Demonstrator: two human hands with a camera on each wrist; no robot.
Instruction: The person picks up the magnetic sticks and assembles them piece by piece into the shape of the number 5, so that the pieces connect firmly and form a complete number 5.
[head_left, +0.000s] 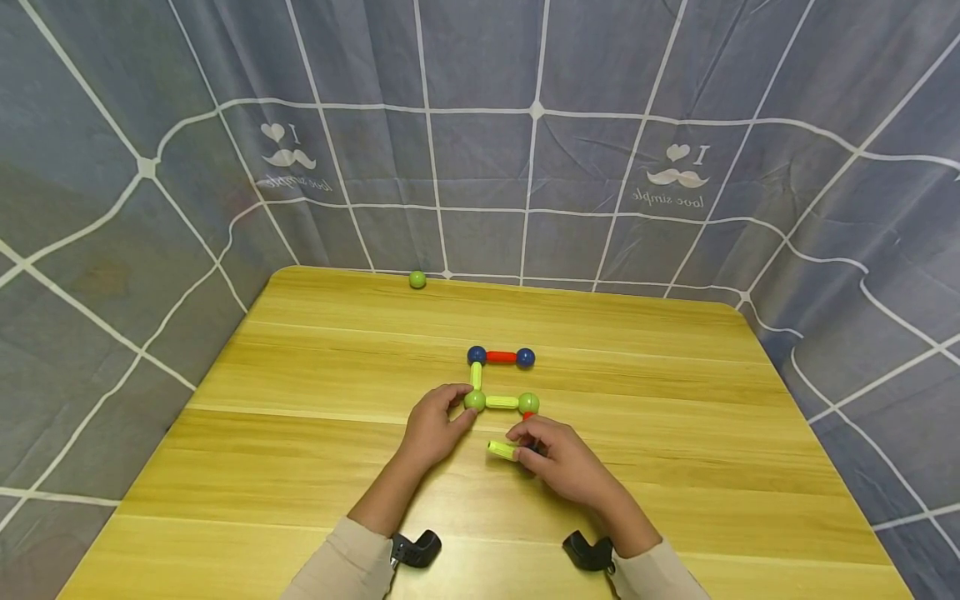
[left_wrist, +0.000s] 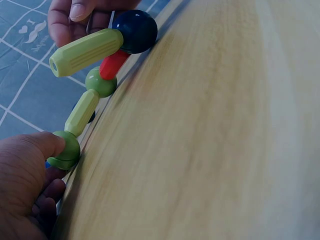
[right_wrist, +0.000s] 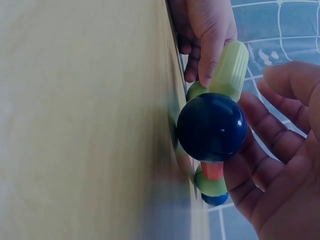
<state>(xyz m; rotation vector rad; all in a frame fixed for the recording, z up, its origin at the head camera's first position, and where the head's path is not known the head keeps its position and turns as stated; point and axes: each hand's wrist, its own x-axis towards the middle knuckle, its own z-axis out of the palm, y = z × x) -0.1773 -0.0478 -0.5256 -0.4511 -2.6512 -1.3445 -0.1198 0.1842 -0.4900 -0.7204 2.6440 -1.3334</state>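
Observation:
My left hand (head_left: 437, 425) holds the left green ball (head_left: 475, 401), thumb on one side and fingers on the other. From that ball a yellow-green rod (head_left: 502, 402) runs right to a second green ball (head_left: 528, 403). A short red rod (right_wrist: 212, 170) links this one to a dark blue ball (right_wrist: 212, 128) nearer me. Another yellow-green rod (left_wrist: 87, 51) sticks out leftward from the blue ball, its far end free. My right hand (head_left: 561, 457) is beside the blue ball, fingers loosely bent along its side and thumb apart from it.
Farther off, another yellow-green rod (head_left: 476, 377) joins the left green ball to a blue ball (head_left: 476, 356), and a red rod (head_left: 501, 357) leads to one more blue ball (head_left: 526, 358). A loose green ball (head_left: 417, 279) lies by the table's back edge, before a grey curtain (head_left: 480, 158).

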